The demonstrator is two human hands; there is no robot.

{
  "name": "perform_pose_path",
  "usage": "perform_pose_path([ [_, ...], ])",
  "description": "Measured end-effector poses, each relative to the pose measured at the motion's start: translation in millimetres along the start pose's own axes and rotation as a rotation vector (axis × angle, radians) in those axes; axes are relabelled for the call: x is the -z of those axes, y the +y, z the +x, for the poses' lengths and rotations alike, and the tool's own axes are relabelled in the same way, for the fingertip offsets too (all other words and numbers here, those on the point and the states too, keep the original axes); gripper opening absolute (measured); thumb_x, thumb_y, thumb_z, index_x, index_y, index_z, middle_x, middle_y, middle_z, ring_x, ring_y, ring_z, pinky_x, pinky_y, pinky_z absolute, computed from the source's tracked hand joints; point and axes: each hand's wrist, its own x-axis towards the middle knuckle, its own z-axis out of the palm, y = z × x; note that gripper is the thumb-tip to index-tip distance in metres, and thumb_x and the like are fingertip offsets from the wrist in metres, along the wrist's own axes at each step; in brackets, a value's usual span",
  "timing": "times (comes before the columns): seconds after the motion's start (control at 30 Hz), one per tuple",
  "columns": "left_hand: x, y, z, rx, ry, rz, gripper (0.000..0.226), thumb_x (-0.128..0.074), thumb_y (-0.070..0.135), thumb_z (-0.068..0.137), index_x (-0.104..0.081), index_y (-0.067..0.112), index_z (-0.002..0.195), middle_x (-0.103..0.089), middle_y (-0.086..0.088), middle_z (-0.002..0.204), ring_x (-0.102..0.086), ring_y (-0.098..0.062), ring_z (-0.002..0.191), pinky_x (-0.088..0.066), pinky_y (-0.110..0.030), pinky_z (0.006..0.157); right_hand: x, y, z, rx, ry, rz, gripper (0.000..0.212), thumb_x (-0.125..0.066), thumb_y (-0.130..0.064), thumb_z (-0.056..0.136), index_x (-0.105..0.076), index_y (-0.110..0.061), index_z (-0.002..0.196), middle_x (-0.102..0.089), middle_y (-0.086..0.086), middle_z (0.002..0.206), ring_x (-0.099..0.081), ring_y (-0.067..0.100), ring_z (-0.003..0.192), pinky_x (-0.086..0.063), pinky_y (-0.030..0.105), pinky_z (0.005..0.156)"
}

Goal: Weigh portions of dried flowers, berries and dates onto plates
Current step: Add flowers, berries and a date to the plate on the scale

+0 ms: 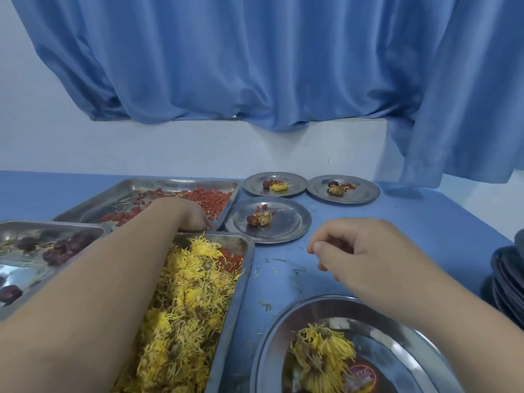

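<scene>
Three steel trays [247, 268] fill nine o'clock: wrinkled dates [63, 249], glossy red berries [209, 198] under the left hand [194, 218] with its fingers curled down, and stringy yellow flowers [192, 290]. At three o'clock the right hand [365, 251] hangs loosely curled over the bench [425, 222]; I cannot tell what either hand holds. A round flower-topped plate [272, 330] lies at five o'clock.

left hand [194, 215]: fingertips hidden | right hand [365, 251]: contents unclear | plate stack [507, 282]: cropped right

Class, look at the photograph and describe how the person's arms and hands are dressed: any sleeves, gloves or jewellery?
The left hand and right hand wear no gloves, and no ring, watch or bracelet is visible. Both arms are bare right to the edge of the picture, with no sleeve in view.
</scene>
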Motion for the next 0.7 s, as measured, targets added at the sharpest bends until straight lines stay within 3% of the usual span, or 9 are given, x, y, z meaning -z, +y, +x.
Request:
perform_pose_path([
  [0.07,-1.4,2.7,0.3,0.005,0.015,-0.064,0.042,-0.045,0.013,0.097,-0.059,0.026,0.134,-0.047,-0.002,0.148,-0.052,-0.025,0.128,-0.044,-0.025,0.08,0.0,0.6,-0.2,0.012,-0.004,-0.038,0.014,-0.055,-0.025,0.087,-0.063,-0.031,0.076,-0.066,-0.009,0.074,-0.048,0.007,0.048,-0.041,0.023,0.049],
  [0.1,-1.4,3.5,0.6,0.007,0.033,-0.086,0.041,-0.047,0.009,0.095,-0.063,0.024,0.13,-0.051,-0.003,0.144,-0.058,-0.024,0.121,-0.045,-0.025,0.077,-0.1,0.6,-0.5,0.015,-0.006,-0.059,0.015,-0.055,-0.026,0.087,-0.063,-0.03,0.075,-0.065,-0.009,0.073,-0.047,0.006,0.048,-0.041,0.023,0.049],
  [0.17,-1.3,5.3,0.8,0.03,0.073,-0.11,0.036,-0.052,0.004,0.091,-0.07,0.018,0.119,-0.06,-0.006,0.131,-0.064,-0.025,0.107,-0.051,-0.028,0.077,-0.7,-0.2,-0.9,0.021,-0.015,-0.095,0.015,-0.055,-0.028,0.088,-0.062,-0.03,0.074,-0.064,-0.009,0.07,-0.048,0.007,0.05,-0.041,0.025,0.051],
  [0.23,-0.9,7.4,0.3,0.059,0.119,-0.082,0.028,-0.057,0.005,0.088,-0.073,0.013,0.109,-0.066,-0.007,0.118,-0.067,-0.025,0.096,-0.055,-0.036,0.086,-0.9,-1.1,-0.8,0.025,-0.023,-0.123,0.015,-0.054,-0.029,0.088,-0.06,-0.029,0.074,-0.063,-0.009,0.069,-0.048,0.007,0.05,-0.042,0.026,0.053],
  [0.33,-0.9,12.8,-0.8,0.084,0.177,-0.024,0.022,-0.058,0.007,0.089,-0.072,0.01,0.106,-0.068,-0.007,0.106,-0.065,-0.023,0.091,-0.055,-0.04,0.09,0.0,-0.5,-0.9,0.024,-0.015,-0.131,0.016,-0.054,-0.029,0.088,-0.06,-0.028,0.074,-0.062,-0.009,0.07,-0.051,0.01,0.053,-0.043,0.027,0.056],
  [0.47,-0.5,12.0,-0.7,0.101,0.177,-0.05,0.017,-0.059,0.004,0.089,-0.071,0.006,0.1,-0.068,-0.01,0.097,-0.066,-0.023,0.083,-0.059,-0.037,0.081,1.7,-0.1,-1.7,0.027,-0.007,-0.154,0.015,-0.054,-0.03,0.088,-0.06,-0.027,0.074,-0.06,-0.014,0.068,-0.048,0.006,0.05,-0.041,0.023,0.051],
  [0.6,-0.5,9.5,-4.0,0.102,0.143,-0.133,0.012,-0.061,0.002,0.088,-0.071,0.005,0.093,-0.068,-0.014,0.093,-0.063,-0.025,0.067,-0.055,-0.03,0.055,2.5,-1.3,-1.3,0.051,0.001,-0.171,0.018,-0.053,-0.028,0.089,-0.061,-0.026,0.074,-0.06,-0.017,0.072,-0.05,0.003,0.055,-0.042,0.018,0.059],
  [0.7,0.1,9.9,-9.4,0.1,0.19,-0.126,0.014,-0.059,0.003,0.089,-0.072,0.005,0.093,-0.069,-0.012,0.093,-0.058,-0.02,0.066,-0.048,-0.027,0.055,2.5,-2.7,-1.2,0.069,0.007,-0.201,0.017,-0.052,-0.029,0.089,-0.061,-0.025,0.075,-0.06,-0.019,0.074,-0.052,0.003,0.059,-0.042,0.022,0.053],
])
